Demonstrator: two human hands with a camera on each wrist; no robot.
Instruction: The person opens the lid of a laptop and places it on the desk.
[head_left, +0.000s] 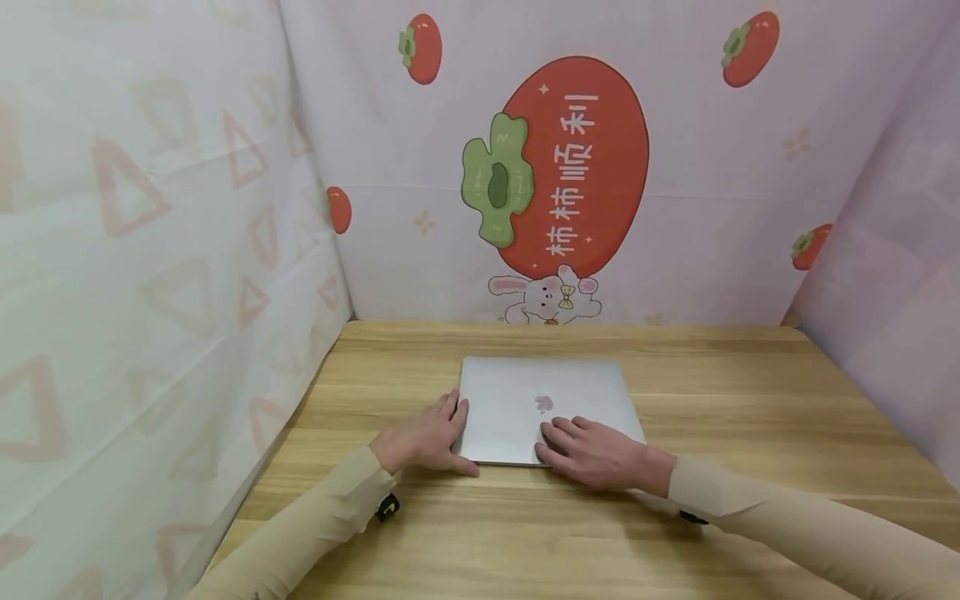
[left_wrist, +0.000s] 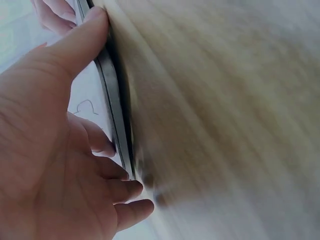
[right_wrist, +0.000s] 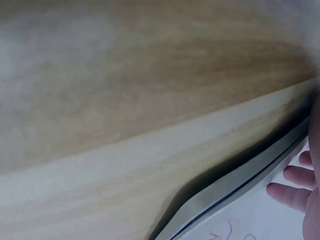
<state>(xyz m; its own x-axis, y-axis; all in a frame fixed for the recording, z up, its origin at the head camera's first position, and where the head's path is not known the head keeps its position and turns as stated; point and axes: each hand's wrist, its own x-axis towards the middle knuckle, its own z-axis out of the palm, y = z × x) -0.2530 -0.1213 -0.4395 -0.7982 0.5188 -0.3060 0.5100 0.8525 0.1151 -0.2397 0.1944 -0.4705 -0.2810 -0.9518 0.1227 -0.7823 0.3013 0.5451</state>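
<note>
A closed silver laptop [head_left: 502,408] with an apple logo on its lid lies flat on the wooden table. Along its left edge rests my left hand [head_left: 427,435], fingers spread out and thumb at the front left corner. In the left wrist view, the left hand [left_wrist: 65,135] has its thumb against the laptop's thin side [left_wrist: 112,95]. My right hand [head_left: 596,452] lies over the front edge, right of the middle, with its fingers on or just above the lid. Those fingers [right_wrist: 295,192] also show at the right border of the right wrist view.
The wooden table [head_left: 750,400] extends around the laptop on all sides. A cloth backdrop [head_left: 712,158] printed with red persimmons and a rabbit hangs behind it. More cloth [head_left: 187,275] hangs close along the table's left side, and another sheet [head_left: 900,275] hangs on the right.
</note>
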